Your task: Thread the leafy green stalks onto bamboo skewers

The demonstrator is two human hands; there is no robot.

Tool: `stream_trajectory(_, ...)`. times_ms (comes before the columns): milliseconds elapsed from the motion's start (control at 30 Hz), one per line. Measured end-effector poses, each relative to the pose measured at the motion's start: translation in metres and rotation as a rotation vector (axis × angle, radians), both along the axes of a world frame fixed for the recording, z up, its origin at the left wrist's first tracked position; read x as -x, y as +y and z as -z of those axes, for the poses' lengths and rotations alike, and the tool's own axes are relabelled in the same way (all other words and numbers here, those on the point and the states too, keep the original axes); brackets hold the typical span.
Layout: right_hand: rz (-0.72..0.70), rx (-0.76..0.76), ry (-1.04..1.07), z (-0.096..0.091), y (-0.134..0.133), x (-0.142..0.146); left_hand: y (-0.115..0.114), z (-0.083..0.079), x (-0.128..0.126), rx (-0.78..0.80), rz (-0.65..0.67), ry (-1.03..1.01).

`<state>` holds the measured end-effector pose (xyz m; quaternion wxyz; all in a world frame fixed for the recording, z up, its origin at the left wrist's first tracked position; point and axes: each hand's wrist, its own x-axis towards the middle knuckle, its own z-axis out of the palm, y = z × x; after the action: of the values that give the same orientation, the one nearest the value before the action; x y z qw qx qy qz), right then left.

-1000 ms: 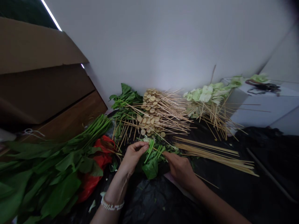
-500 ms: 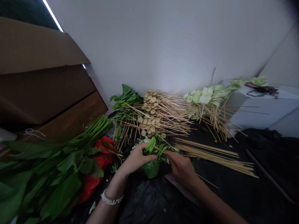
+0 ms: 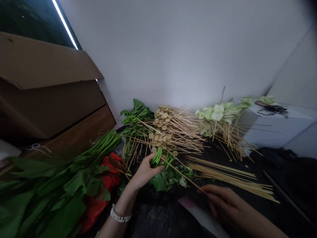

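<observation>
My left hand [image 3: 146,172], with a beaded bracelet on its wrist, is closed around a small bundle of leafy greens [image 3: 158,158]. The cut stems point up and the leaves hang below. A thin wooden skewer [image 3: 186,177] slants from the bundle down to my right hand [image 3: 223,201], whose fingers pinch its near end. Whether the tip passes right through the stems is hidden by the bundle. Beneath and beside the bundle lie loose leaf scraps [image 3: 179,177]. Just beyond, skewered pale round slices [image 3: 163,135] are piled up.
Large loose greens [image 3: 56,185] lie on a red plastic bag [image 3: 109,181] at left. Bare skewers [image 3: 235,178] rest on black plastic at right. Skewered cabbage pieces [image 3: 220,112] and finished-looking green skewers [image 3: 137,115] stand by the wall. A cardboard box [image 3: 49,105] is at far left.
My right hand has drawn back toward the lower right, away from the bundle, and now grips the skewer at its near end. My left hand keeps the greens in nearly the same place.
</observation>
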<state>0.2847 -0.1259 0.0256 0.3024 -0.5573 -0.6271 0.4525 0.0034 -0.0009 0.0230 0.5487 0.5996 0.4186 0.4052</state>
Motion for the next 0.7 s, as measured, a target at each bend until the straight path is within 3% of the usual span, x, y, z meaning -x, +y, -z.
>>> stream_trajectory(167, 0.208, 0.151, 0.103, -0.006, -0.011, -0.04, -0.002, 0.022, -0.002, -0.04, -0.037, -0.109)
stream_trajectory(267, 0.315, 0.137, 0.134, -0.025, -0.006, -0.058, -0.003, 0.043, -0.007, -0.093, -0.142, -0.163)
stream_trajectory(367, 0.455, -0.025, 0.247, -0.05, 0.014, -0.055, -0.007, 0.059, -0.015, -0.221, -0.114, 0.03)
stream_trajectory(500, 0.376, -0.306, 0.201, -0.075, 0.073, -0.022, -0.011, 0.065, -0.021, -0.352, -0.014, 0.336)
stream_trajectory(567, 0.326, -0.464, 0.151, -0.082, 0.113, 0.001, -0.012, 0.064, -0.02, -0.36, 0.003, 0.399)
stream_trajectory(700, 0.317, -0.697, -0.152, -0.089, 0.197, 0.051, -0.012, 0.066, -0.018, -0.373, -0.001, 0.432)
